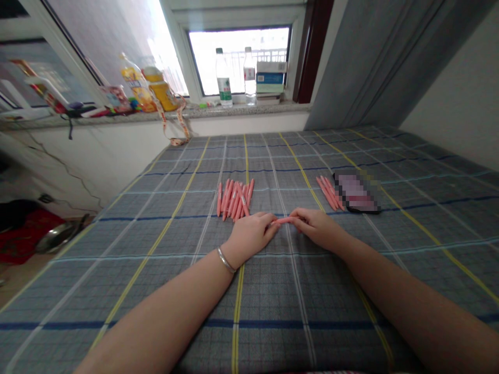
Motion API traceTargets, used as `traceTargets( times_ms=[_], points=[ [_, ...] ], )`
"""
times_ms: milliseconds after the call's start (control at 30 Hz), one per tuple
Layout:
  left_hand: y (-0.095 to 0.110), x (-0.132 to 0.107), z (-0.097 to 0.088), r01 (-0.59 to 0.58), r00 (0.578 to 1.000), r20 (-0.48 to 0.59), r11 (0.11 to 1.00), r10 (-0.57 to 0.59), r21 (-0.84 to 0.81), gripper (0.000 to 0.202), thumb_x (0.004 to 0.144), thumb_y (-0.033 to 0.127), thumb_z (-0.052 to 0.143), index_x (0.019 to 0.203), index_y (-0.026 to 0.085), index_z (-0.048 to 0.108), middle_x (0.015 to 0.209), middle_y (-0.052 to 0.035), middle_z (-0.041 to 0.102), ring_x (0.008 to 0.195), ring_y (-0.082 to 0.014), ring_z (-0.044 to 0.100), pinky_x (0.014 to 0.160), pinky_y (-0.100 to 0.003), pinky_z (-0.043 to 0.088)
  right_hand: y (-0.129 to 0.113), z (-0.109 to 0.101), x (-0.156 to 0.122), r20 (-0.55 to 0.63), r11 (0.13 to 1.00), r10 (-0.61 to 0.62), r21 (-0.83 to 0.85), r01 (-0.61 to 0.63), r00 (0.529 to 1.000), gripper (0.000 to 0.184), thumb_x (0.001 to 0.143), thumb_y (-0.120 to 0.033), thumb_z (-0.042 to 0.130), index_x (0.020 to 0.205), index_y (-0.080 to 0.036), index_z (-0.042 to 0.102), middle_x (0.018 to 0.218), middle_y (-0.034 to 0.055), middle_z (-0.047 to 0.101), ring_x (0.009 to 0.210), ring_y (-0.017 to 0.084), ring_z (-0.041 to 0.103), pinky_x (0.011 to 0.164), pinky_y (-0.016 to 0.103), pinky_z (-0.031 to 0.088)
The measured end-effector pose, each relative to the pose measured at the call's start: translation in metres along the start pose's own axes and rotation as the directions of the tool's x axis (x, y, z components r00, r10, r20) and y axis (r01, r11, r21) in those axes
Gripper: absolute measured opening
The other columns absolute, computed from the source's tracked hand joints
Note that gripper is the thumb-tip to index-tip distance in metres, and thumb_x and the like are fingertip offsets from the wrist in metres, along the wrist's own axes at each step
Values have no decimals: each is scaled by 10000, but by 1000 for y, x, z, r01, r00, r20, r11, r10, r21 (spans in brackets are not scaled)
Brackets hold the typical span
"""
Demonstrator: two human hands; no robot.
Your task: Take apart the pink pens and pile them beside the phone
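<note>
Between my hands lies a slim pink pen (pixel 284 221), held level just above or on the plaid cloth. My left hand (pixel 255 231), with a silver bangle on the wrist, pinches its left end. The fingertips of my right hand (pixel 317 226) are closed on its right end. Just beyond my left hand is a loose pile of similar pink pens (pixel 234 199), some crossing over others. Farther right, several more pink pens (pixel 329 192) lie side by side, slanted, beside a dark-edged phone-like object (pixel 356 192) whose surface is blurred out.
A grey plaid cloth (pixel 156 280) covers the surface. On the windowsill (pixel 202 111) stand two clear bottles (pixel 223 80), stacked boxes (pixel 270 80), a yellow bottle with a strap (pixel 163 95) and a drink bottle (pixel 136 83). A grey curtain (pixel 374 62) hangs at the right.
</note>
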State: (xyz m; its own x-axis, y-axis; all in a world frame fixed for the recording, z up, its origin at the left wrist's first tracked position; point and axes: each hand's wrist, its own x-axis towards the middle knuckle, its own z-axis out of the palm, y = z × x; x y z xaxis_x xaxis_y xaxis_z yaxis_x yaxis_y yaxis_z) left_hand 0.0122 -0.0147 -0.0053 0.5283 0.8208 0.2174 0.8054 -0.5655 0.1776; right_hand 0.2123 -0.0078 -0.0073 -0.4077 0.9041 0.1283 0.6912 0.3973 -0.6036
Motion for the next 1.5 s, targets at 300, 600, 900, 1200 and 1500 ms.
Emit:
traceTargets(
  times_ms=[300,600,900,1200,1500],
  points=[
    [-1,0,1,-28,1000,-6,999,28,-15,382,917,435,279,938,206,583,906,-30,636,815,-151,592,660,-240,432,2,-1,1,26,998,-14,-53,15,1000,342,891,-358,349,678,-186,554,591,-6,536,599,136,496,543,255,289],
    [-3,1,3,3,1000,-9,1000,-3,2,387,918,433,266,913,201,575,867,-28,629,773,-148,584,628,-231,414,5,4,-1,-34,995,-18,97,21,999,230,851,-352,444,970,-188,553,748,16,615,627,138,528,581,255,369],
    [-2,0,3,-13,1000,-4,1000,13,-15,388,917,434,270,945,203,581,873,-30,632,770,-148,582,630,-233,415,4,2,0,-19,998,-9,57,10,1000,256,871,-392,406,829,-190,558,681,5,576,628,140,510,565,255,330],
    [-2,1,3,-41,999,-17,999,41,-9,384,920,438,260,929,212,570,884,-21,636,787,-154,591,625,-240,418,1,0,0,13,999,-22,-34,23,1000,326,889,-352,356,620,-189,439,580,-18,487,584,126,459,540,253,265],
    [-1,1,2,-31,999,-22,999,30,-19,373,921,428,267,922,209,569,887,-21,639,796,-152,592,626,-232,406,3,1,0,-5,999,-29,-23,28,1000,325,888,-387,351,662,-188,476,590,-16,495,577,126,462,525,253,261]
  ],
)
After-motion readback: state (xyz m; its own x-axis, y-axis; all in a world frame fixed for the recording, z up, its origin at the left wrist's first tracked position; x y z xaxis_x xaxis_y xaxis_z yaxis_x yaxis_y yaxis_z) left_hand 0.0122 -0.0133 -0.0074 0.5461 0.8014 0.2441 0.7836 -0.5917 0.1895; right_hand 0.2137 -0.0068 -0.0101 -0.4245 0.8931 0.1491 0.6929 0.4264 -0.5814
